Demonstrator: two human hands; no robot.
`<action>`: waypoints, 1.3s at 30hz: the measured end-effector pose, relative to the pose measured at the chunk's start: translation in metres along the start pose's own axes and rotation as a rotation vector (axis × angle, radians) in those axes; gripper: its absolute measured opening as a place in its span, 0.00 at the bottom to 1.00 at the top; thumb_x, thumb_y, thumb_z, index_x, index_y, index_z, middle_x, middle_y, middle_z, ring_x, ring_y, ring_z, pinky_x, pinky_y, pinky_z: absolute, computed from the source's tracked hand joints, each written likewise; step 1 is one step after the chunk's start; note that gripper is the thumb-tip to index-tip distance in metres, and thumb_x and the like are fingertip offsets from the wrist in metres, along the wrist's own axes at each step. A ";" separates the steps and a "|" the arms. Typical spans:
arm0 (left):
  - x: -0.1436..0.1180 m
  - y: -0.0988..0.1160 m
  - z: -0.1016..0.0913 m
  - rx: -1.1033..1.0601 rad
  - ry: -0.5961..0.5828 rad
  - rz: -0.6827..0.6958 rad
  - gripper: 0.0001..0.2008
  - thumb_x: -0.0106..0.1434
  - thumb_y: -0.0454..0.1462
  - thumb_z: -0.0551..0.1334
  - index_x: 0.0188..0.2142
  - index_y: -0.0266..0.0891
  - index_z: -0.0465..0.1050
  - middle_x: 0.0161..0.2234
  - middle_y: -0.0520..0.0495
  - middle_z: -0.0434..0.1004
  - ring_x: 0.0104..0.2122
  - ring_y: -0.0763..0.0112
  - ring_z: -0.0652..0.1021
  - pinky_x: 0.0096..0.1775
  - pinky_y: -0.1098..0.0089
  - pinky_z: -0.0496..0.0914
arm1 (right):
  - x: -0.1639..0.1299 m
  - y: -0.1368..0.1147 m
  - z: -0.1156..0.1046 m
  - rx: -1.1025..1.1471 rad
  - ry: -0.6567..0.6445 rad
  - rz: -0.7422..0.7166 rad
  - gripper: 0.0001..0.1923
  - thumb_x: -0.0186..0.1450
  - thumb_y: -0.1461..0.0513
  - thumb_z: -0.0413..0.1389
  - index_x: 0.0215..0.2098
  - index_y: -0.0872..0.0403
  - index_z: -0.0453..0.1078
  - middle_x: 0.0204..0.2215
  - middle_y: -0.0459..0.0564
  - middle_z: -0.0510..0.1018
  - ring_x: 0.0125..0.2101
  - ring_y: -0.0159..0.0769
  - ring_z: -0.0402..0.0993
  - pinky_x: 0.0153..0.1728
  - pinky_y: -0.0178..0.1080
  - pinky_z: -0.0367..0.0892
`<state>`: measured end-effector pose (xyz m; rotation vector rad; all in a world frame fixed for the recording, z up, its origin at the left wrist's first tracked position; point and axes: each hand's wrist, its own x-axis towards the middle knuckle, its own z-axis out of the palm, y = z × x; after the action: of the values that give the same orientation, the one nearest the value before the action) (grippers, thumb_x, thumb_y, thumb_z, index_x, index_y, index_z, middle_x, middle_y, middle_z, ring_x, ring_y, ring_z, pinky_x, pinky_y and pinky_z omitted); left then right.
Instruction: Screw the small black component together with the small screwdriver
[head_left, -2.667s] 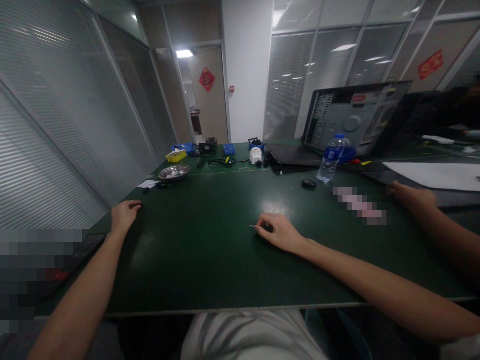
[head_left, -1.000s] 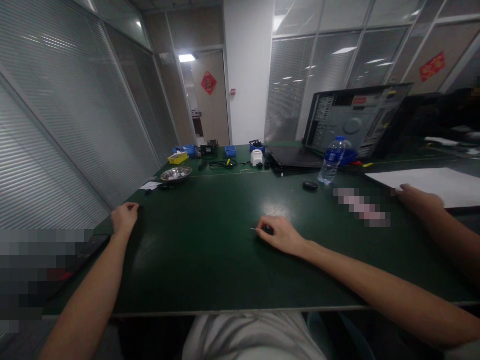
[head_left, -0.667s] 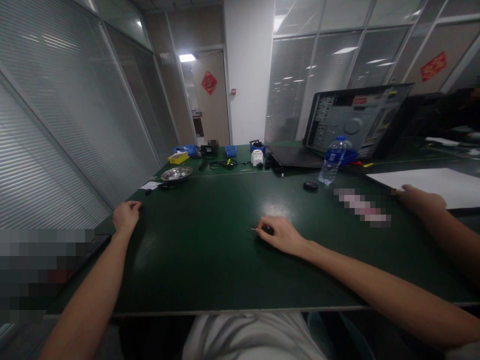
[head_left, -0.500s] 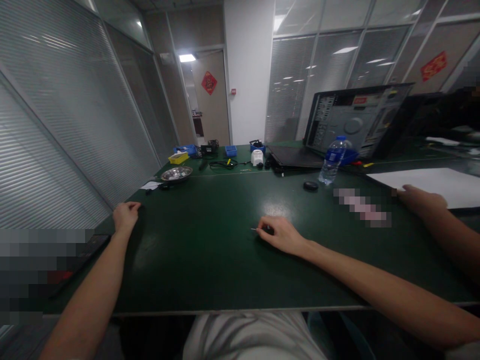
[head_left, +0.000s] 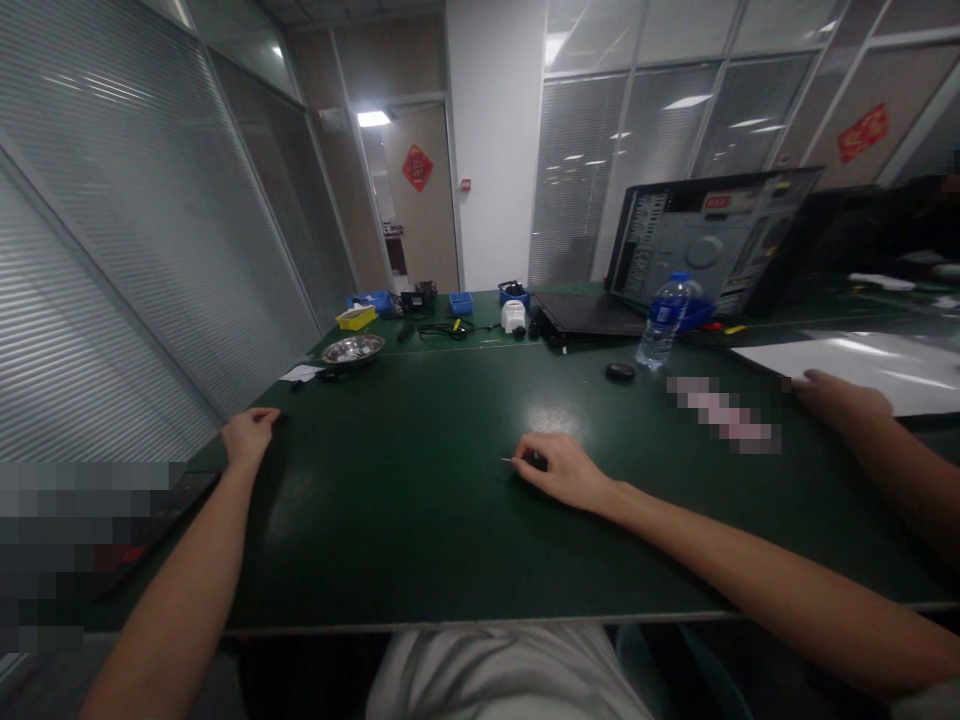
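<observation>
My right hand [head_left: 566,468] rests near the middle of the dark green table [head_left: 420,530], fingers closed on a small dark tool [head_left: 534,461]. The tool's thin metal tip pokes out to the left, lying low over the surface. My left hand [head_left: 247,435] sits at the table's left edge with its fingers curled in and nothing visible in them. Both forearms lie stretched across the table toward me.
Another person's hand [head_left: 836,395] rests at the right by a white sheet [head_left: 862,358]. Farther back stand a water bottle [head_left: 663,320], a black round object [head_left: 620,371], an opened computer case [head_left: 705,240], a metal dish [head_left: 352,347], small blue and yellow bins [head_left: 460,300] and cables.
My left hand's fingers have curled in slightly from a flatter pose. My right hand and the tool stay where they were. The other person's hand shifted a little right.
</observation>
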<state>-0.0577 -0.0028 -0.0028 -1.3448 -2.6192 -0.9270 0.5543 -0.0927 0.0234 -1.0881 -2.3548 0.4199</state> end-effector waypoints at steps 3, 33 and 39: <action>0.000 -0.003 -0.001 0.032 0.002 0.030 0.17 0.68 0.45 0.61 0.46 0.36 0.82 0.43 0.40 0.84 0.44 0.53 0.80 0.49 0.62 0.72 | 0.000 -0.001 -0.001 0.002 0.001 0.000 0.07 0.70 0.58 0.58 0.38 0.52 0.75 0.32 0.45 0.78 0.31 0.32 0.72 0.33 0.36 0.60; -0.029 0.030 -0.001 0.523 -0.018 0.438 0.17 0.68 0.33 0.52 0.49 0.28 0.76 0.46 0.29 0.75 0.44 0.48 0.78 0.40 0.60 0.72 | 0.001 -0.002 0.000 -0.001 0.004 0.002 0.06 0.70 0.59 0.58 0.38 0.52 0.75 0.32 0.45 0.78 0.31 0.32 0.72 0.33 0.35 0.60; -0.031 0.030 -0.001 0.503 -0.022 0.378 0.19 0.70 0.35 0.49 0.44 0.29 0.78 0.45 0.29 0.75 0.43 0.47 0.78 0.40 0.59 0.72 | 0.000 -0.003 -0.001 0.008 -0.004 -0.008 0.07 0.71 0.58 0.57 0.39 0.52 0.75 0.32 0.46 0.79 0.32 0.33 0.73 0.33 0.35 0.60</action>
<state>-0.0162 -0.0124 0.0034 -1.6056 -2.2602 -0.1853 0.5535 -0.0941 0.0258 -1.0754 -2.3587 0.4284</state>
